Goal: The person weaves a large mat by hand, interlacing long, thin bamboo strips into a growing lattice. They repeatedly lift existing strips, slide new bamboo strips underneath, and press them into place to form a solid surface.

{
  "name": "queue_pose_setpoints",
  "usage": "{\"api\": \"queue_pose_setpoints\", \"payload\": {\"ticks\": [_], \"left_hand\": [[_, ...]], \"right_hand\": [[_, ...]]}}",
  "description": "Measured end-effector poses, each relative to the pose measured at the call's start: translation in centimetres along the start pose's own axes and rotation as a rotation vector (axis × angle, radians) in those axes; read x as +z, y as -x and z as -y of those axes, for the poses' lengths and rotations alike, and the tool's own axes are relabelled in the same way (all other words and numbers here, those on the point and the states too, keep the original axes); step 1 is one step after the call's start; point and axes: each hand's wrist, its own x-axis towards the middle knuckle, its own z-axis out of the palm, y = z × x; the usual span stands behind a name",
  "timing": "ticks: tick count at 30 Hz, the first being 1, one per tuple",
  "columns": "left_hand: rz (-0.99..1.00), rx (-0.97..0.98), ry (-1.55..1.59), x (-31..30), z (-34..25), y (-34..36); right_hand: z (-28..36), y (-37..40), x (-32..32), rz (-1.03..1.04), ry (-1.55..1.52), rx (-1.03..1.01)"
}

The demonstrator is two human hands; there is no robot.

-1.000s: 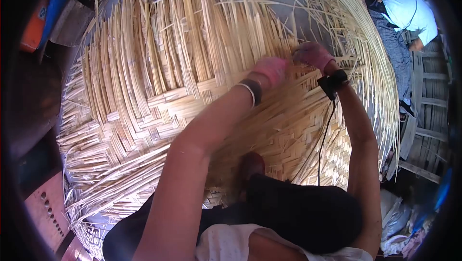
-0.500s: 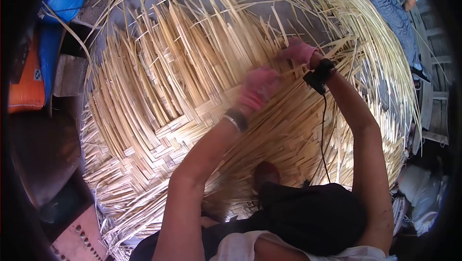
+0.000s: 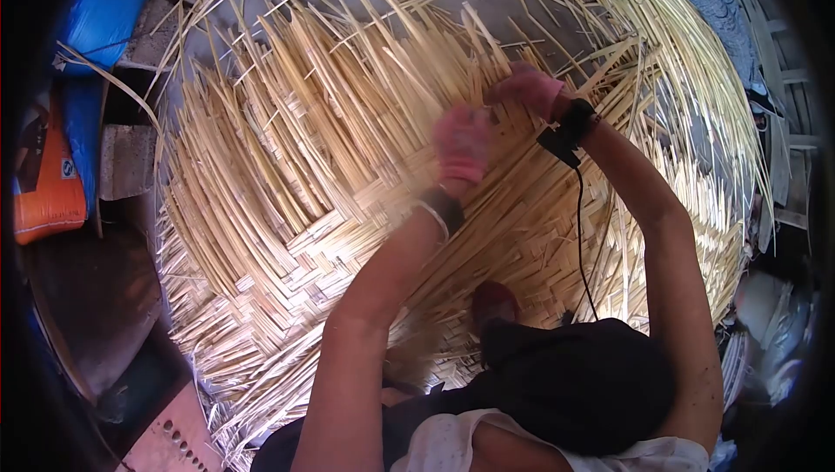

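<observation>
A large mat of split reed strips (image 3: 348, 202) lies under me, woven in a herringbone pattern near my body, with loose strips reaching out at the far side. My left hand (image 3: 464, 141), in a pink glove, is closed around strips at the weave's edge; motion blurs its fingers a little. Just to its right, my right hand (image 3: 528, 91), gloved in pink too, curls over the upright reed strips (image 3: 435, 63). Its fingertips are partly hidden. A black device (image 3: 561, 146) with a cable sits at my right wrist.
My dark shoe (image 3: 496, 305) stands on the woven part. Blue sheeting (image 3: 117, 15), an orange bag (image 3: 52, 198) and a block (image 3: 127, 161) lie along the left. At upper right are another person's trousers (image 3: 709, 2), beside wooden slats (image 3: 787, 115).
My left hand has risen slightly, and my right hand has shifted a little left. The far strips near them have moved. The view has shifted slightly.
</observation>
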Motion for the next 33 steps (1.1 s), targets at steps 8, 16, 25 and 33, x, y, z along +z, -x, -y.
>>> {"api": "queue_pose_setpoints", "payload": {"ticks": [8,16,25,33], "left_hand": [[0.221,0.202,-0.475,-0.2,-0.9,-1.9],[0.014,0.52,-0.34,-2.1,-1.4,1.0],[0.304,0.514,-0.74,-1.9,1.9,3.4],[0.605,0.562,-0.426,-9.8,3.8,4.2]], "right_hand": [[3.7,3.2,2.1,-0.151,-0.039,-0.088],[4.6,1.2,1.6,-0.131,0.36,0.133],[2.8,0.3,3.0,-0.418,0.584,0.093],[6.4,2.0,3.0,-0.511,0.312,-0.377]]}}
